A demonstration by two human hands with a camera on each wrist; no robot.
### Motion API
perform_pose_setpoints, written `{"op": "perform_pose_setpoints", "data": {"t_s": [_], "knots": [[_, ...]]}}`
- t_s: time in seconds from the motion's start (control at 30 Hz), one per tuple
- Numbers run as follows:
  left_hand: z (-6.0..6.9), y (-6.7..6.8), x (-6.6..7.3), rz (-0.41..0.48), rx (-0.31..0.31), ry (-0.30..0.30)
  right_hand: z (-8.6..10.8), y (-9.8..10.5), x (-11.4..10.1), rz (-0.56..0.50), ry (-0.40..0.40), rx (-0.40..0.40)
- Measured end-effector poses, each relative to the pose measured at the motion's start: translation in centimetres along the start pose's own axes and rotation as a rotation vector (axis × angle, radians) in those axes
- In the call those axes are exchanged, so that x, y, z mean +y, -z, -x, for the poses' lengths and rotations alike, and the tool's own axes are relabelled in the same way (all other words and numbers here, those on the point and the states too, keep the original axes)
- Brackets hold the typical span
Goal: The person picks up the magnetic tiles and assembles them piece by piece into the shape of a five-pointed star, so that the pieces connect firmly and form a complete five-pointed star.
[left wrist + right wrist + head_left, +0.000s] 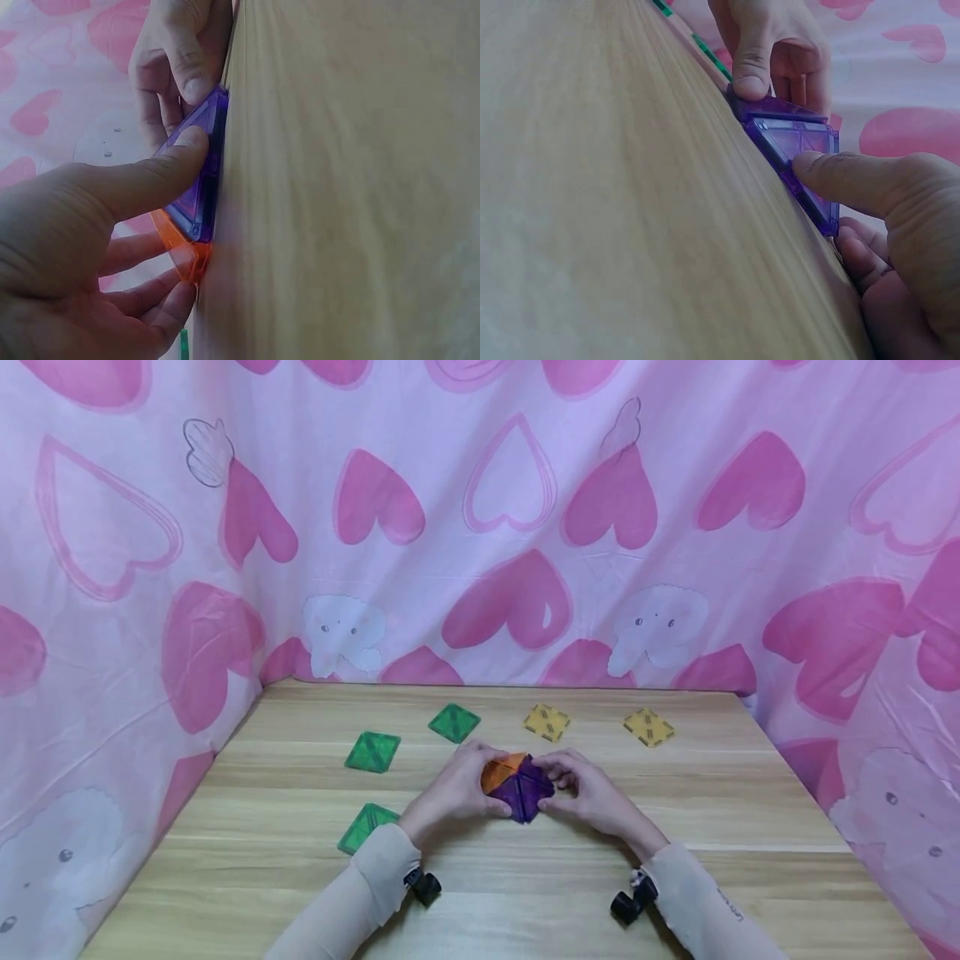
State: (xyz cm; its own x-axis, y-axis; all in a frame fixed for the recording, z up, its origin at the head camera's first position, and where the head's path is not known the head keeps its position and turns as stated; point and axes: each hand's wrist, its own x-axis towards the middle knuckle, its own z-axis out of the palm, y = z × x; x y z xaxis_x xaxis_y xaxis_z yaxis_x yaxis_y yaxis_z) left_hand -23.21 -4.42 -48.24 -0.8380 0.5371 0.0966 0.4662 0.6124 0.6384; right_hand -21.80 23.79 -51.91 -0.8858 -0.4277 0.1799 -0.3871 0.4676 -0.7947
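Note:
Purple triangular magnetic tiles (517, 792) and an orange magnetic tile (501, 770) lean together into a low, peaked shape on the tabletop. My left hand (463, 783) grips its left side. In the left wrist view that thumb lies on a purple tile (196, 176), and the fingertips touch the orange tile (184, 251) below. My right hand (588, 793) holds the right side, its thumb pressing a purple tile (787, 142) in the right wrist view and its fingers curled behind. The far side of the shape is partly hidden.
Green tiles (454, 723) lie behind and to the left, including a green tile (372, 752) and another green tile (367, 827) beside my left forearm. A yellow tile (547, 722) and a second yellow tile (649, 727) lie toward the back. A heart-patterned curtain (510, 602) borders the wooden table (525, 902).

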Motion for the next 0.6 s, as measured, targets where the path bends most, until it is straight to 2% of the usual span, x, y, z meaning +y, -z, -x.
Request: {"op": "perform_pose_setpoints", "data": {"t_s": [0.2,0.33,0.6], "knots": [[0.0,0.3,-0.1,-0.001,-0.016,-0.015,0.1,0.2,0.3,-0.077,-0.03,0.03],[0.0,0.3,-0.3,-0.011,-0.027,-0.012,0.3,0.4,1.1,-0.139,-0.048,0.137],[0.0,0.4,-0.5,-0.028,-0.042,-0.009,0.2,2.7,3.3,-0.131,-0.056,0.374]]}}
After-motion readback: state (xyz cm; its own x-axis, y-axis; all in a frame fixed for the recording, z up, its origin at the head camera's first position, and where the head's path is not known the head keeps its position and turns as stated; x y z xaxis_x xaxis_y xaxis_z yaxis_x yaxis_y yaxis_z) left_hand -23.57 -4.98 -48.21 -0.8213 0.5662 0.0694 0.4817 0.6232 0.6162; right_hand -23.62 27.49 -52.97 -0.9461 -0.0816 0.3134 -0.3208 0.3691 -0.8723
